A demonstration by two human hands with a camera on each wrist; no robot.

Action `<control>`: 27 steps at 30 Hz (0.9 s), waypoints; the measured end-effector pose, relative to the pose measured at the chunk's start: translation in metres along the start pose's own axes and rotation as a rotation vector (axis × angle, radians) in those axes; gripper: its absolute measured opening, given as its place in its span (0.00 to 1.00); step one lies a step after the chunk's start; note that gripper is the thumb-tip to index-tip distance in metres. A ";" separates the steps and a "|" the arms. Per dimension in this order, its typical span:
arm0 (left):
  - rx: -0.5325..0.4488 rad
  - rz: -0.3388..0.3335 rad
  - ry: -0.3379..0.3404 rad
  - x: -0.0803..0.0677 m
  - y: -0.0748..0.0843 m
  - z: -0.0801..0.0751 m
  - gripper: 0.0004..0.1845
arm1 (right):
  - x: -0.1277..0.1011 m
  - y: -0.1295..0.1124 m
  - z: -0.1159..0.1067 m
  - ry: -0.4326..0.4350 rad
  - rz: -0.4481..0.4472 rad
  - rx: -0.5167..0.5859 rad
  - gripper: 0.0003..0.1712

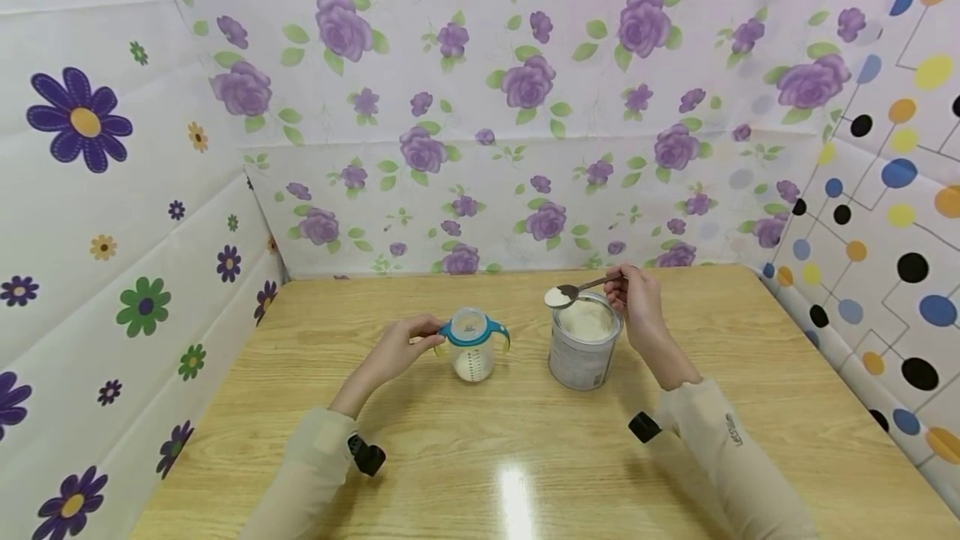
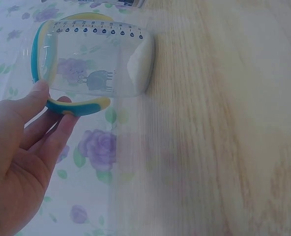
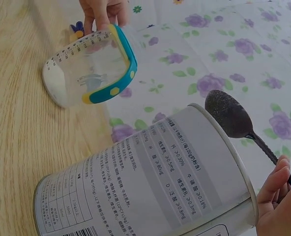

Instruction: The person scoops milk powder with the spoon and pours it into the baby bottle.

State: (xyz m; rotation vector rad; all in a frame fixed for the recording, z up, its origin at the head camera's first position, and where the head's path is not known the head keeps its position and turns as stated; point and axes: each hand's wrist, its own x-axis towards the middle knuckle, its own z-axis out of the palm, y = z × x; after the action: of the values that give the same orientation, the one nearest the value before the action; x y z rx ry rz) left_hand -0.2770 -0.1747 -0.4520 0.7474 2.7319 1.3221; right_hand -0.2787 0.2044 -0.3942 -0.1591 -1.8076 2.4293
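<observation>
My left hand [image 1: 406,346] pinches one blue-and-yellow handle [image 2: 81,106] of a clear baby bottle [image 1: 474,361]. The bottle stands upright on the table, its top uncapped, with white powder [image 2: 141,66] at the bottom and a measuring scale on its side. In my right hand [image 1: 639,305] is a dark spoon [image 3: 229,114], held by its handle, with a heap of pale powder [image 1: 557,297] in its bowl. The spoon is over the rim of an open milk powder can [image 1: 583,361]. Pale powder fills much of that can, and printed text covers its label.
The wooden table [image 1: 465,457] runs back to a floral cloth [image 1: 480,148]. Patterned cloths also hang at the left [image 1: 112,215] and right [image 1: 885,215]. A small black camera [image 1: 367,455] is worn on each wrist.
</observation>
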 end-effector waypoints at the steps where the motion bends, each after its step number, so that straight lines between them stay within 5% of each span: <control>1: 0.000 0.003 -0.001 0.000 0.000 0.000 0.10 | 0.000 0.000 0.000 -0.002 0.002 0.000 0.17; 27: 0.000 0.006 -0.003 0.000 -0.002 0.000 0.12 | -0.003 -0.003 0.011 -0.071 0.029 0.034 0.19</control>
State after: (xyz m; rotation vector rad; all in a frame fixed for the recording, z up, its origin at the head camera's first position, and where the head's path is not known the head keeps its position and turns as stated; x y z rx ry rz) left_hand -0.2782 -0.1755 -0.4531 0.7572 2.7293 1.3204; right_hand -0.2769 0.1948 -0.3882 -0.0983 -1.8030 2.5143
